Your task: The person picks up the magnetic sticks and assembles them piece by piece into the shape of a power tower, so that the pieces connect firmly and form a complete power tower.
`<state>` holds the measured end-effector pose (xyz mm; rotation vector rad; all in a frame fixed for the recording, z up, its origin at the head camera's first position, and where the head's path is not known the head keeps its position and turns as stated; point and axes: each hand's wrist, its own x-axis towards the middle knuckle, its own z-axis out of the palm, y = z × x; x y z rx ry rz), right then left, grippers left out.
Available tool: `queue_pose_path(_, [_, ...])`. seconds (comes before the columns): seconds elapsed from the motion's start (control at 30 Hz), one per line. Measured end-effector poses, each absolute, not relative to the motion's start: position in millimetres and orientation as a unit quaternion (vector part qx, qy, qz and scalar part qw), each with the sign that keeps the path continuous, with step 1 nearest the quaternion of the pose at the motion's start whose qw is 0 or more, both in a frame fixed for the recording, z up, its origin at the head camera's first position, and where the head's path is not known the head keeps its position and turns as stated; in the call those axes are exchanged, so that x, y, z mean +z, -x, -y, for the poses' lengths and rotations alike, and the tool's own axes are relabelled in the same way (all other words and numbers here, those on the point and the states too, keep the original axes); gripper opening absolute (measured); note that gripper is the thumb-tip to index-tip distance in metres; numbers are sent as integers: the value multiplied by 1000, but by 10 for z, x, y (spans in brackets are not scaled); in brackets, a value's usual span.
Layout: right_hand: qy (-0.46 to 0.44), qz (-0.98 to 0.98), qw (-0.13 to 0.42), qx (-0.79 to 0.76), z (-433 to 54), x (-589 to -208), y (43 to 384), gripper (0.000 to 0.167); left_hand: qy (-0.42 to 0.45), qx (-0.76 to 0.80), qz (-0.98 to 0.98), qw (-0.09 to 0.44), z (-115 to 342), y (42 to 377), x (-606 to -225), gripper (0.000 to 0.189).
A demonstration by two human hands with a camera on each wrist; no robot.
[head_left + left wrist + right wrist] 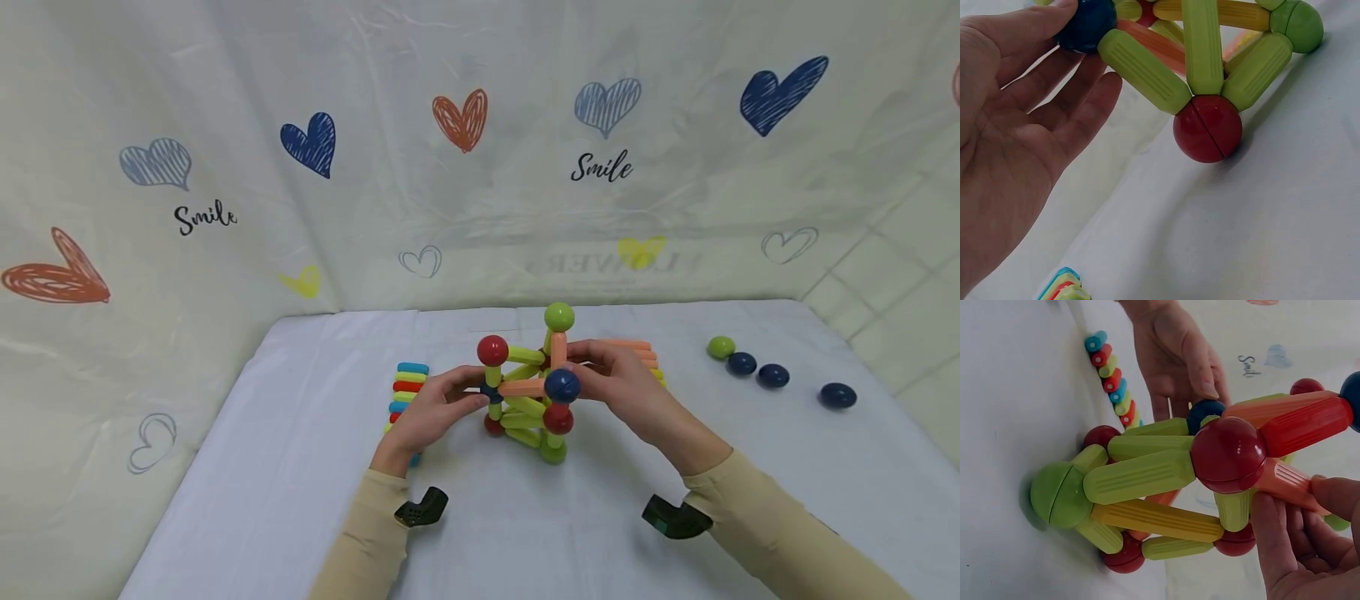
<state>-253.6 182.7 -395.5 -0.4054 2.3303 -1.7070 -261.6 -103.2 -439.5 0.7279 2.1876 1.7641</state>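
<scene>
A frame built of magnetic sticks and balls (525, 387) stands on the white-covered table, between both hands. My left hand (442, 408) pinches a dark blue ball (1088, 25) on its left side, thumb and fingers at the ball. On the other side, my right hand (618, 383) holds an orange stick (1291, 484) between thumb and fingers. The lower part has lime sticks (1141, 475), a yellow stick (1160, 519) and a green ball (1060, 495) at the table. Another blue ball (562, 385) sits in front, above a red ball (558, 418); a lime ball (559, 317) tops the frame.
Left of the frame lies a row of blue, red and lime sticks (408, 387). Orange sticks (637, 346) lie behind my right hand. To the right, a lime ball (722, 347) and several dark blue balls (772, 377) rest on the table. A heart-printed sheet (360, 225) hangs behind.
</scene>
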Motion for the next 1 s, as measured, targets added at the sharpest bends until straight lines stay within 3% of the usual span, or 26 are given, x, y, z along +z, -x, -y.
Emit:
queue_pose_path(0.27, [134,-790,117,-586,-1827,-3966,2550,44,-243,605,-749,117,1057,2755,-4618,37])
queue_pose_path(1.0, [129,-786,134,-589,-1982,-4054,2476,48,-248,605,-750,97,1014,2728,-4613,37])
